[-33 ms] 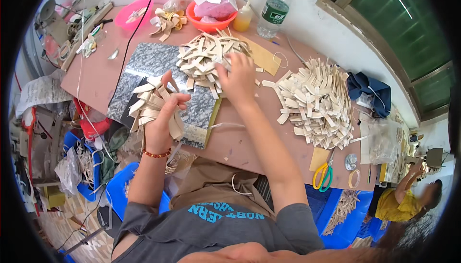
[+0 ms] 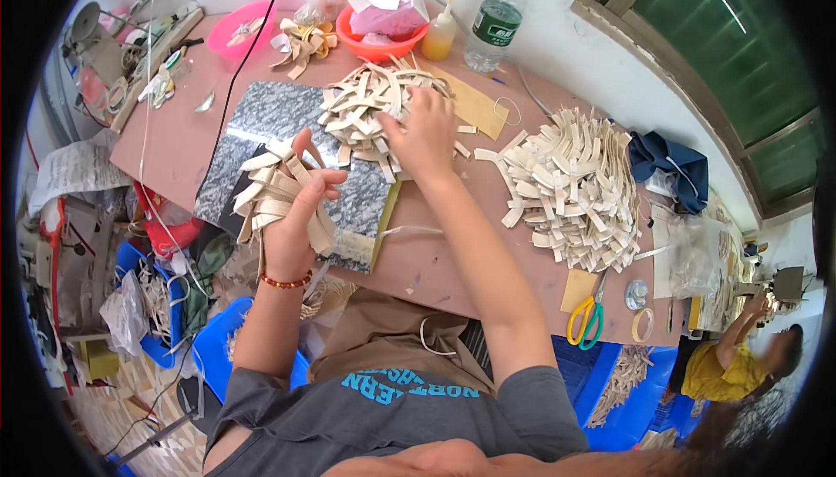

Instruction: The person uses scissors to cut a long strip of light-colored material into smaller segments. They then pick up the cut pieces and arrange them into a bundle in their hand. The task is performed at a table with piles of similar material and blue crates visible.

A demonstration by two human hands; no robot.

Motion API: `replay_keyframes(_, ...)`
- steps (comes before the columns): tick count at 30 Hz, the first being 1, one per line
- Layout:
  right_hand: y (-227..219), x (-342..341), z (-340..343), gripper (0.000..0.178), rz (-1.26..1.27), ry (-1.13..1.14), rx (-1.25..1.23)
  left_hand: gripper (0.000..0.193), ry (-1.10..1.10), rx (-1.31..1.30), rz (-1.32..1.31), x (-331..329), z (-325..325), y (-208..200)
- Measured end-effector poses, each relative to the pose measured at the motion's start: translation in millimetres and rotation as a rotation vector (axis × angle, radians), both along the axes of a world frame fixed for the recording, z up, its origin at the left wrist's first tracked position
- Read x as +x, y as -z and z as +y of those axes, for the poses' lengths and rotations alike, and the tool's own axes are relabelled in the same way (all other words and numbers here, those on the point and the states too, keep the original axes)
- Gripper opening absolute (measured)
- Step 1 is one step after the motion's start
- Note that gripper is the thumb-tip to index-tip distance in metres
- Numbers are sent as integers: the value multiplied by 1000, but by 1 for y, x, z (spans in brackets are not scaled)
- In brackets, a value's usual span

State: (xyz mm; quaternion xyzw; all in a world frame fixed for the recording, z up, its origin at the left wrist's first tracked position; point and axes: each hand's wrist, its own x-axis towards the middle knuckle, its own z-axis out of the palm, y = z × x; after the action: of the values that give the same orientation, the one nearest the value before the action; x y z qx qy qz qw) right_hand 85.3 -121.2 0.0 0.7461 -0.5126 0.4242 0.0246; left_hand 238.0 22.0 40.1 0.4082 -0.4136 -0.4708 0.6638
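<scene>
My left hand [image 2: 292, 220] is closed around a bundle of cream fabric strips [image 2: 266, 185], whose ends fan out past the fingers. It hovers over the near left part of a grey speckled stone slab [image 2: 292, 115]. Over the pile of loose cream strips [image 2: 361, 111] at the slab's far right corner is my right hand [image 2: 422, 133]. Its thumb and fingers are apart, the thumb touching or just above the strips. No strip shows clearly between them, and the fingertips are partly hidden.
A larger heap of strips [image 2: 575, 189] lies to the right, with scissors [image 2: 585, 320] and a tape roll [image 2: 643, 324] nearer me. Behind stand a red bowl [image 2: 383, 46], a glue bottle [image 2: 438, 37] and a water bottle [image 2: 494, 28]. A person in yellow [image 2: 723, 372] is at far right.
My right hand has shifted slightly left and farther over the strip pile. The left hand stays nearly still with its bundle.
</scene>
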Motion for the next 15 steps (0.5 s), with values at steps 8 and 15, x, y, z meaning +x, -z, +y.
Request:
replay_keyframes(8,17,-24,-24,54,60,-215,540,56,-126,17,-158,5,-12,4)
replay_keyframes(15,26,-29,-6,76,8,-86,556,55,-206,148,-1553,37,-138,39)
